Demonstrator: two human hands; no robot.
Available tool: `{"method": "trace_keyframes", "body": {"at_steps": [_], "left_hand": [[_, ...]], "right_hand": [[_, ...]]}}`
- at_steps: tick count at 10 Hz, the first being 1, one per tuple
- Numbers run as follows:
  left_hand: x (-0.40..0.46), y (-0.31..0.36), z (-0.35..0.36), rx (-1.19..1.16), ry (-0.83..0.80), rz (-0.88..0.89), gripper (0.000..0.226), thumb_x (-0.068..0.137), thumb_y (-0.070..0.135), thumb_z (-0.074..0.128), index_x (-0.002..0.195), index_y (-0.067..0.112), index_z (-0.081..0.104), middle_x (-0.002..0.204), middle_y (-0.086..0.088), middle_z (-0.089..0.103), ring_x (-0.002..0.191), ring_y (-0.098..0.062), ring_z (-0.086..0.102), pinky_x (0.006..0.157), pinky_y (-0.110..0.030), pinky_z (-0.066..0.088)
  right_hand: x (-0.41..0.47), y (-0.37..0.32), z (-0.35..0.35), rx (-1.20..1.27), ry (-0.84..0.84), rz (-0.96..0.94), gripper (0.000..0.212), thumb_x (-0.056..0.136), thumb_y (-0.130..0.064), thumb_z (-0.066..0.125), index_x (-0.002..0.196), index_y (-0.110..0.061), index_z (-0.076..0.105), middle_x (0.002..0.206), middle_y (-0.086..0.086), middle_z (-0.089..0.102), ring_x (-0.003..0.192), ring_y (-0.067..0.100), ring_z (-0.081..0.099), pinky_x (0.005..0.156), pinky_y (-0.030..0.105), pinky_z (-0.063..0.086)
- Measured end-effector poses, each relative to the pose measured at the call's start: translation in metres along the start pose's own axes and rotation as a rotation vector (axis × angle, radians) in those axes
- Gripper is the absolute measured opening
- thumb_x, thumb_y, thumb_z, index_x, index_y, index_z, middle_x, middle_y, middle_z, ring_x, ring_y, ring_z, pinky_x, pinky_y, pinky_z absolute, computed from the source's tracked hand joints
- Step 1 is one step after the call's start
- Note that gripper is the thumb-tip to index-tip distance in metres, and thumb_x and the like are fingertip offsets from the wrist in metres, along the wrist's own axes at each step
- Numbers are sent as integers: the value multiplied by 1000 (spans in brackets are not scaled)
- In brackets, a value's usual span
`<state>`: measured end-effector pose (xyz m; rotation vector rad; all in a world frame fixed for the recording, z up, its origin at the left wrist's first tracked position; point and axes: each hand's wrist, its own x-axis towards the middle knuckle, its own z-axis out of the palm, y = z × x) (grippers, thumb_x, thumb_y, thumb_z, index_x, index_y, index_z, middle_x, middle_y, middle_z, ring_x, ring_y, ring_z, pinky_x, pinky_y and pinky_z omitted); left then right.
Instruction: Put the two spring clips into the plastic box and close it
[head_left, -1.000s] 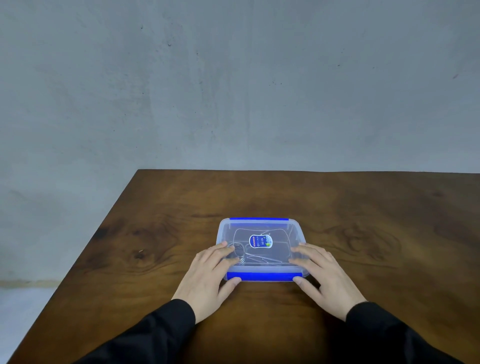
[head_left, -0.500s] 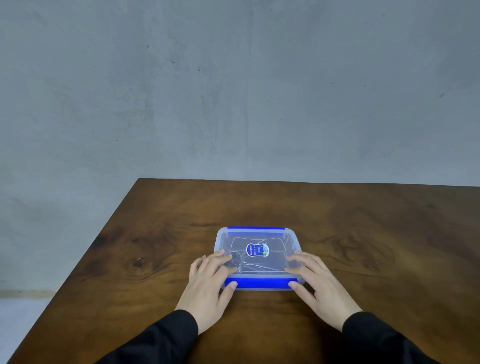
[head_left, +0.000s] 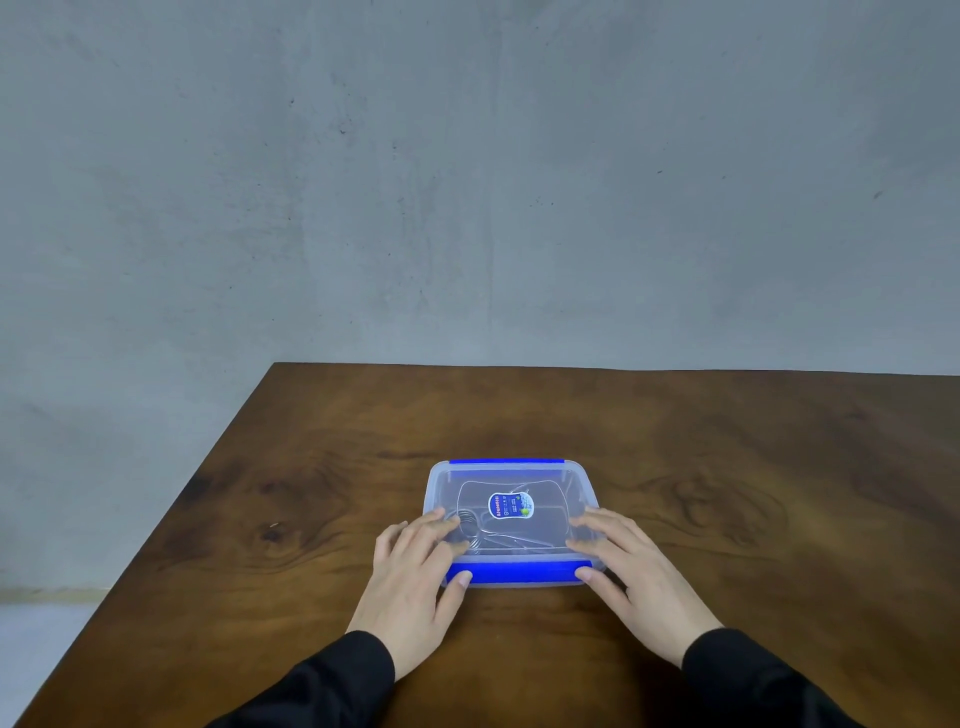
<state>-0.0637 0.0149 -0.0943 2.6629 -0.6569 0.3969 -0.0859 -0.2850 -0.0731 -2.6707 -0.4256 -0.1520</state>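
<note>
A clear plastic box (head_left: 511, 478) with blue latches lies on the wooden table, its lid on top with a small blue sticker in the middle. Through the lid I see metal spring clips (head_left: 493, 538) lying inside near the front left. My left hand (head_left: 415, 577) rests on the box's front left corner, fingers on the lid and thumb against the blue front latch (head_left: 519, 571). My right hand (head_left: 634, 571) mirrors it on the front right corner, thumb at the latch's right end.
The dark wooden table (head_left: 727, 467) stretches right and back to a grey concrete wall (head_left: 467, 182). Its left edge runs diagonally toward the lower left, with pale floor (head_left: 41, 639) beyond it.
The view has tilted so the box and hands sit lower in the picture. Both hands stay on the front corners; the thumbs have pressed closer against the front latch.
</note>
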Motion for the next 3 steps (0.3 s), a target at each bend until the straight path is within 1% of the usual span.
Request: {"method": "trace_keyframes", "body": {"at_steps": [1, 2, 3], "left_hand": [[0, 2, -3, -13, -17, 12, 52, 98, 57, 26, 120, 28, 64, 138, 8, 57, 136, -6, 33, 114, -29, 7], [0, 2, -4, -76, 23, 1, 52, 97, 61, 24, 124, 33, 58, 144, 12, 49, 139, -1, 27, 116, -21, -2], [-15, 0, -11, -213, 141, -87, 45, 97, 61, 24, 127, 39, 50, 147, 15, 42, 137, 1, 29, 113, -15, 2]], "right_hand": [[-1, -2, 0, 14, 8, 2, 55, 91, -64, 30, 132, -41, 59, 144, -32, 37, 139, -18, 15, 111, 21, 33], [-4, -4, -5, 98, -4, 6, 45, 91, -65, 37, 131, -50, 52, 144, -35, 37, 141, -15, 17, 114, 25, 32], [-3, -15, -28, 349, 118, 149, 39, 86, -63, 47, 125, -64, 45, 141, -33, 44, 137, -8, 34, 108, 22, 38]]}}
